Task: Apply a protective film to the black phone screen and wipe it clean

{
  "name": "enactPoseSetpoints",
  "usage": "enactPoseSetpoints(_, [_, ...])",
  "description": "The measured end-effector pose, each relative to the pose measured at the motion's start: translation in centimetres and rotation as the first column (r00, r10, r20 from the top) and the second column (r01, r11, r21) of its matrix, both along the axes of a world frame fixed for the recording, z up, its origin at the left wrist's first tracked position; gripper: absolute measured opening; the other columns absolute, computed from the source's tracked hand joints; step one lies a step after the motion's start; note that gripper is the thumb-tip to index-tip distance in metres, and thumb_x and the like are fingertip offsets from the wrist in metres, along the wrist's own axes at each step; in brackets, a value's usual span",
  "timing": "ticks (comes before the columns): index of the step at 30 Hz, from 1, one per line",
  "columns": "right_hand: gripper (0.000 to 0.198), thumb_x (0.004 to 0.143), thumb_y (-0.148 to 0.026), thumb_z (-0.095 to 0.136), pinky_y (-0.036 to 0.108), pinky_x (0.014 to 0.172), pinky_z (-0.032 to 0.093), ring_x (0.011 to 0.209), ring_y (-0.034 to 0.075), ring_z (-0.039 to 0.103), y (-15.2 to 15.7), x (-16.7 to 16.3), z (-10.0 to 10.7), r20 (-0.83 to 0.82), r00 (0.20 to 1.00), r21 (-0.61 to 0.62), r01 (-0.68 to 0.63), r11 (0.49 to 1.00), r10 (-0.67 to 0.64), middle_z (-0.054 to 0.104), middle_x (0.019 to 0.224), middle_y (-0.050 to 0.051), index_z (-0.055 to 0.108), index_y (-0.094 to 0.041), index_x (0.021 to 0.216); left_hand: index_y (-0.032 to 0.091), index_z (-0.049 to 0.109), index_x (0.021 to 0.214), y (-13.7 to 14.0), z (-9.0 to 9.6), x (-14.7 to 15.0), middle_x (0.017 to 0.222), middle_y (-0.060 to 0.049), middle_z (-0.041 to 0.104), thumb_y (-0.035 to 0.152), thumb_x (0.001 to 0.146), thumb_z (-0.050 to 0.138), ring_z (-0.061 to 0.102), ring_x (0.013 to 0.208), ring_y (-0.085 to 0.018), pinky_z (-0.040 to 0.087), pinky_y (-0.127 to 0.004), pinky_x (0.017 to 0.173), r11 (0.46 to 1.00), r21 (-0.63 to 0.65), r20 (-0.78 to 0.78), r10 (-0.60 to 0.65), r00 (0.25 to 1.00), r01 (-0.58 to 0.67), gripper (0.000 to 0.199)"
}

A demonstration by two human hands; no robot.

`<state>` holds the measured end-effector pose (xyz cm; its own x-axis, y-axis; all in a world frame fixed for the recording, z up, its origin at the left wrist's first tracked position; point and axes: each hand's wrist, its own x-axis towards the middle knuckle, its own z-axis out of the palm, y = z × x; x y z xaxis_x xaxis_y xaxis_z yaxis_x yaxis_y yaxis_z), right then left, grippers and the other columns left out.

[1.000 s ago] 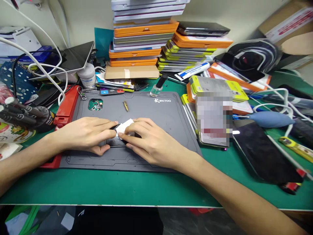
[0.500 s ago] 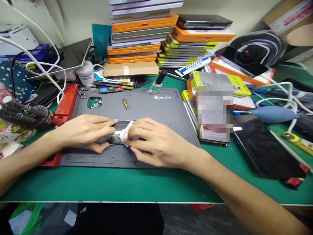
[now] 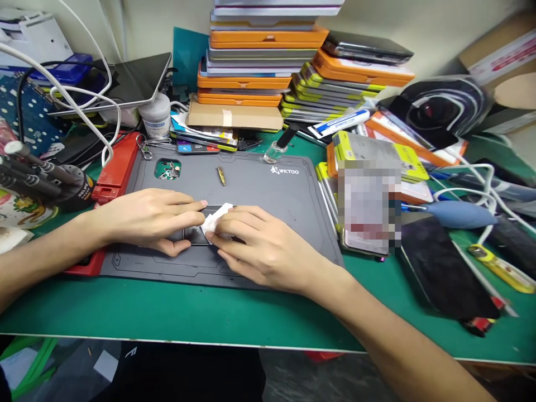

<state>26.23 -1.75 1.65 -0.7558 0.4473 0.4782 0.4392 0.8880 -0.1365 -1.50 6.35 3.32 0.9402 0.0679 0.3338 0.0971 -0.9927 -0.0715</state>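
- Head view: the dark, glossy panel [image 3: 194, 235] lies flat near the middle of the grey mat [image 3: 288, 218], partly hidden under both hands.
- At its nine o'clock, the left hand [image 3: 153, 219] grips it across its width, fingers at the far edge, thumb at the near one.
- At its three o'clock, the right hand [image 3: 266, 243] pinches a folded white wipe [image 3: 218, 216] over its face.
- The panel looks light, stiff, slick and probably fragile; the long edges seem the safest hold, with little pressure mid-face.
- The wipe seems soft and limp, best pinched in a bunched fold.
- A brass-coloured bit [image 3: 221, 176] lies toward twelve o'clock, apart.
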Motion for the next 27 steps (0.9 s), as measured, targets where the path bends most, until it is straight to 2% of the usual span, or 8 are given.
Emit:
enactPoseSetpoints(8, [0.026,0.104,-0.015,0.060,0.052,0.098,0.064,0.109,0.029,0.072,0.0,-0.3,0.1,0.006,1.000,-0.031,0.012,0.999,-0.012,0.077,0.106,0.013,0.078,-0.013,0.123,0.017,0.062,0.126,0.0,-0.3,0.1,0.127,-0.017,0.079,0.027,0.100,0.062,0.079,0.113,-0.028,0.067,-0.040,0.095,0.998,-0.069,0.008,-0.008,1.000,0.009,0.028])
enactPoseSetpoints(13, [0.025,0.104,-0.014,0.060,0.048,0.100,0.062,0.106,0.028,0.072,-0.1,-0.6,0.2,0.023,1.000,-0.011,0.015,1.000,-0.014,0.077,0.104,0.013,0.077,-0.008,0.121,0.017,0.062,0.124,-0.2,-0.6,0.0,0.128,-0.017,0.079,0.029,0.099,0.066,0.078,0.111,-0.027,0.066,-0.038,0.094,0.997,-0.077,0.002,0.006,1.000,-0.006,0.028])
enactPoseSetpoints(18, [0.027,0.107,-0.017,0.058,0.050,0.101,0.062,0.111,0.029,0.072,-0.2,-0.8,0.0,0.052,0.998,-0.024,0.030,0.999,-0.029,0.077,0.110,0.014,0.075,-0.010,0.127,0.018,0.062,0.127,-0.2,-0.8,-0.1,0.131,-0.016,0.077,0.030,0.097,0.069,0.077,0.113,-0.027,0.064,-0.036,0.095,0.994,-0.108,-0.008,0.024,1.000,-0.025,0.033])
enactPoseSetpoints(23, [0.042,0.113,-0.043,0.054,0.056,0.110,0.059,0.121,0.030,0.070,-0.3,-0.9,-0.4,0.117,0.992,-0.025,0.057,0.998,-0.054,0.076,0.124,0.015,0.069,-0.015,0.140,0.020,0.058,0.135,-0.3,-0.8,0.0,0.131,-0.014,0.077,0.037,0.102,0.065,0.076,0.117,-0.028,0.063,-0.037,0.097,0.983,-0.177,-0.074,0.042,0.996,-0.055,0.038])
enactPoseSetpoints(25, [0.052,0.112,-0.051,0.052,0.058,0.116,0.055,0.127,0.031,0.068,-0.4,-1.1,-0.6,0.132,0.990,-0.031,0.060,0.998,-0.056,0.075,0.126,0.017,0.066,-0.012,0.144,0.019,0.057,0.135,-0.2,-0.8,0.0,0.126,-0.015,0.078,0.040,0.102,0.064,0.076,0.114,-0.029,0.063,-0.039,0.094,0.976,-0.211,-0.073,0.047,0.996,-0.061,0.040])
enactPoseSetpoints(27, [0.058,0.111,-0.054,0.051,0.058,0.121,0.052,0.131,0.032,0.066,-0.4,-1.3,-0.8,0.136,0.989,-0.030,0.060,0.998,-0.056,0.075,0.128,0.018,0.064,-0.009,0.146,0.020,0.057,0.133,-0.2,-0.9,0.1,0.119,-0.013,0.080,0.035,0.101,0.061,0.077,0.108,-0.028,0.063,-0.038,0.088,0.966,-0.246,-0.050,0.069,0.996,-0.079,0.036])
